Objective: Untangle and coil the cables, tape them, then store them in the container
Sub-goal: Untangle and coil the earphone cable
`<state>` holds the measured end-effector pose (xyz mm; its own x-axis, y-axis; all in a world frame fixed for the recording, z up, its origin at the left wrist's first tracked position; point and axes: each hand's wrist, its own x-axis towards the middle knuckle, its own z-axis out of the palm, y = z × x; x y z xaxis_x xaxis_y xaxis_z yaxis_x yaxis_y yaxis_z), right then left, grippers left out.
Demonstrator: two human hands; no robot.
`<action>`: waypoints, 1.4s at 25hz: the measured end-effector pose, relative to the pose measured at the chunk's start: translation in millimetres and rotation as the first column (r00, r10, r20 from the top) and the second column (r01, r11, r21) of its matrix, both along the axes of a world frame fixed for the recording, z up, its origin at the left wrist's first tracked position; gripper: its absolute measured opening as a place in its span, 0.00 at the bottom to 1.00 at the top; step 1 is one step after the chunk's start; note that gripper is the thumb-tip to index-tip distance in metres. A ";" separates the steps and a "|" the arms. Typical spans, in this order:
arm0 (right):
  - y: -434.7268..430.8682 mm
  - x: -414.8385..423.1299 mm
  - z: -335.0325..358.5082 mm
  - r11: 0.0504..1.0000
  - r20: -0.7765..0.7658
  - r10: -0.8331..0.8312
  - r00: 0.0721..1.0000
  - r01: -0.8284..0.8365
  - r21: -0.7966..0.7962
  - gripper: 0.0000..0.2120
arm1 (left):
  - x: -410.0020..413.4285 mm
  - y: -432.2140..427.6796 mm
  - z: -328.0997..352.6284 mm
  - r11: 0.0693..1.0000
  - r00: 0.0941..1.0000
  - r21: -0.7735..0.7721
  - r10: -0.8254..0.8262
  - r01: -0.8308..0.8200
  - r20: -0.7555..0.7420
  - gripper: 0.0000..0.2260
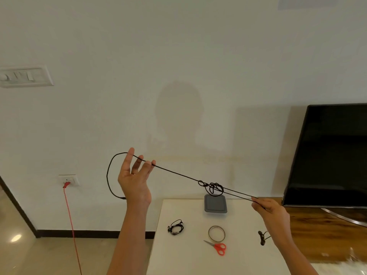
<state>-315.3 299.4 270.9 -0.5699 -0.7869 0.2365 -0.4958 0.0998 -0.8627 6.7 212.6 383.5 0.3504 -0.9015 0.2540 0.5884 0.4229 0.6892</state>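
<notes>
A thin black cable (pixel 178 173) is stretched in the air between my hands, with a tangled knot (pixel 213 188) near its right part. My left hand (pixel 135 179) is raised, fingers spread, and the cable runs over the fingertips and loops down behind the wrist. My right hand (pixel 268 209) pinches two strands of the cable above the table. On the white table (pixel 178 255) lie a small coiled black cable (pixel 175 228), a tape roll (pixel 216 233), red-handled scissors (pixel 217 248), and another black cable (pixel 262 237) partly hidden by my right forearm. A grey lidded container (pixel 215 204) sits at the table's back.
A black TV screen (pixel 329 155) stands on a wooden surface (pixel 317 235) at the right. A red cord (pixel 70 221) hangs from a wall socket (pixel 68 180) at the left. The white wall is close behind the table.
</notes>
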 end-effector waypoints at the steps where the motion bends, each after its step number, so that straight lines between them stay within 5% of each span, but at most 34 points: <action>1: 0.7 -0.1 1.4 1.000 0.005 -0.005 1.000 0.005 -0.013 0.09 | 0.8 0.7 0.3 1.000 1.000 -0.005 0.010 -0.010 -0.012 0.25; 5: 6.1 9.4 14.6 0.982 0.323 0.145 0.935 -0.097 -0.159 0.09 | -1.7 -2.5 0.6 0.997 0.989 -0.074 -0.022 0.011 -0.144 0.19; 8: 9.1 28.6 43.4 0.923 0.593 0.352 0.724 -0.163 -0.348 0.07 | -20.1 -0.8 -6.3 0.998 0.978 0.003 -0.062 0.064 -0.201 0.12; 11: 7.7 48.0 71.2 0.869 0.690 0.480 0.542 -0.189 -0.457 0.11 | -46.0 11.1 -15.7 0.978 0.959 0.072 -0.175 0.195 -0.223 0.12; 14: 4.7 58.2 89.9 0.837 0.734 0.546 0.404 -0.216 -0.503 0.15 | -66.3 24.0 -30.6 0.980 0.978 0.074 -0.190 0.184 0.090 0.22; 16: 3.8 62.2 97.8 0.818 0.748 0.575 0.330 -0.220 -0.532 0.16 | -73.2 31.7 -40.4 0.989 0.908 -0.032 -0.117 0.141 0.402 0.27; 18: 3.5 65.3 104.1 0.793 0.743 0.609 0.278 -0.223 -0.567 0.15 | -75.1 35.5 -46.1 0.974 0.697 -0.139 -0.027 0.181 0.717 0.22; 20: 2.9 67.3 108.8 0.782 0.731 0.623 0.277 -0.224 -0.581 0.15 | -74.3 36.4 -48.7 0.961 0.331 -0.084 -0.008 0.263 0.944 0.18; 22: 2.4 67.7 112.4 0.782 0.722 0.624 0.300 -0.221 -0.583 0.14 | -72.5 36.9 -53.8 0.962 -0.019 -0.004 0.009 0.272 1.000 0.21; 24: 1.5 66.3 114.6 0.779 0.718 0.626 0.305 -0.206 -0.592 0.13 | -72.0 36.8 -59.7 0.975 -0.169 0.035 0.003 0.221 0.986 0.23; 27: 2.1 59.0 113.9 0.778 0.721 0.626 0.298 -0.174 -0.603 0.13 | -70.7 36.5 -62.2 0.980 -0.003 0.042 -0.042 0.197 0.999 0.14; 31: 11.0 51.6 107.0 0.792 0.588 0.603 0.538 -0.318 -0.521 0.13 | -70.2 43.4 -47.3 0.982 0.404 0.034 -0.108 0.186 0.908 0.06; 35: 26.5 63.3 108.1 0.783 0.242 0.618 0.748 -0.556 -0.279 0.13 | -74.0 54.5 -28.8 0.975 0.518 -0.022 -0.098 0.221 0.849 0.10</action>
<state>-252.0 325.9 379.0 -0.0745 -0.9505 0.3016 -0.1143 -0.2923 -0.9495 -67.3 267.1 354.7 -0.2277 -0.8626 0.4518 -0.1705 0.4921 0.8537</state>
